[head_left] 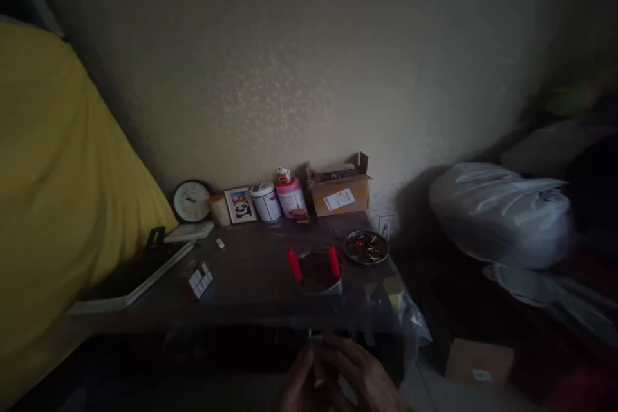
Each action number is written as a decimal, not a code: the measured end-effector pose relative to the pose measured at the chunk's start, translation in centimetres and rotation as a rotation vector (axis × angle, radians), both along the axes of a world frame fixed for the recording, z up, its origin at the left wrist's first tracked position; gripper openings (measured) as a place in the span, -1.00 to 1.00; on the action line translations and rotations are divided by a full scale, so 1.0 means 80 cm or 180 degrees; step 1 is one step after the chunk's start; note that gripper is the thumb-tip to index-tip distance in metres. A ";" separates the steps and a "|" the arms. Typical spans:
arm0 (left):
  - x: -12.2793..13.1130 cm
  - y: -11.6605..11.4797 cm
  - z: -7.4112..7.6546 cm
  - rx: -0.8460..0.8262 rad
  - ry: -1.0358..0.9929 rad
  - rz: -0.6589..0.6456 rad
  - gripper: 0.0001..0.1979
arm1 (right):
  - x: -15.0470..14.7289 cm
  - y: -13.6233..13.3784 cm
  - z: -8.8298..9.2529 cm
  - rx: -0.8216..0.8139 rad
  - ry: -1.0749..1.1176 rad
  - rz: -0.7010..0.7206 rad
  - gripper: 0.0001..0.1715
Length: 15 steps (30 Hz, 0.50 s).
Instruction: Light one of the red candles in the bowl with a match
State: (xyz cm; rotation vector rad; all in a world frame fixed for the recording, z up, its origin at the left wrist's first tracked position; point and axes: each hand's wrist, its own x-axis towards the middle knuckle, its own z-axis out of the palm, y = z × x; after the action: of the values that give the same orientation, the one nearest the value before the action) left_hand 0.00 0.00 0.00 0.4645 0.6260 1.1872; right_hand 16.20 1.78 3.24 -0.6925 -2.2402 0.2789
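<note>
Low in the view, my left hand [298,378] and my right hand [356,370] meet in front of the table's near edge. The fingers of both are closed together around something small and pale that I cannot make out; the dim light hides most of it. Just beyond my hands stands a round container [316,273] with dark contents. One red candle [294,265] rises at its left side and another red candle [334,261] at its right. Both lean slightly, and no flame shows on either.
A round metal tray [365,247] of small items lies right of the candles. Along the wall stand a clock [192,200], a panda picture [241,205], two tubs and an open cardboard box [340,196]. A cube [197,280] sits left; a white bag [497,212] is at right.
</note>
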 end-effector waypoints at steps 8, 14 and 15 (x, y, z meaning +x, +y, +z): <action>0.010 -0.015 0.019 0.0129 -0.0149 0.0007 -0.79 | -0.004 -0.012 0.002 0.0182 -0.0159 -0.0138 -0.51; 0.014 -0.018 0.023 0.0204 -0.0042 0.0025 -0.82 | -0.008 -0.012 0.005 0.0092 -0.0202 -0.0338 -0.65; 0.014 -0.019 0.024 0.0219 -0.0032 0.0050 -0.82 | -0.007 -0.012 0.007 0.0100 -0.0173 -0.0307 -0.66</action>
State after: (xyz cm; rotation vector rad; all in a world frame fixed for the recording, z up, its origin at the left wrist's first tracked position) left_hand 1.16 -1.50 1.91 0.5119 0.5825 1.2283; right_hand 15.61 0.84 3.79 -0.7975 -2.2497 0.1790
